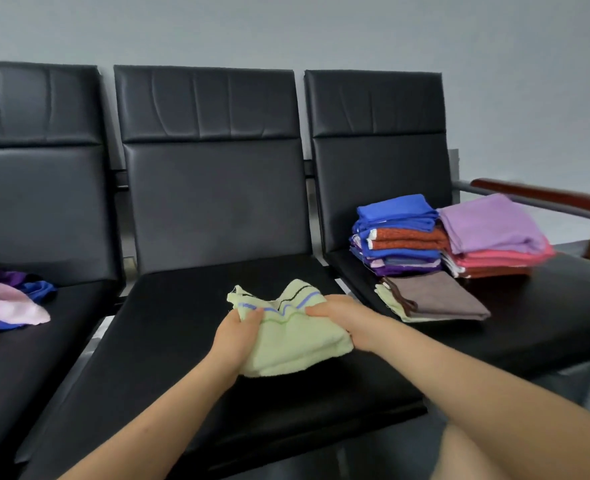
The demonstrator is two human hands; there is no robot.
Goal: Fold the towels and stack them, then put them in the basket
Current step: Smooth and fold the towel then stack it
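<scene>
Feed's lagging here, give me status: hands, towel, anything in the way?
Left hand and right hand both grip the green towel, half folded on the middle seat. Folded stacks on right seat. No basket in view.

Plain pale grey wall (355, 26) behind. Row of three joined black leather seats (213, 188) with tall creased backrests and flat cushions. Reddish wooden armrest (543, 197) on a grey metal frame at far right. Soft, even light.
</scene>
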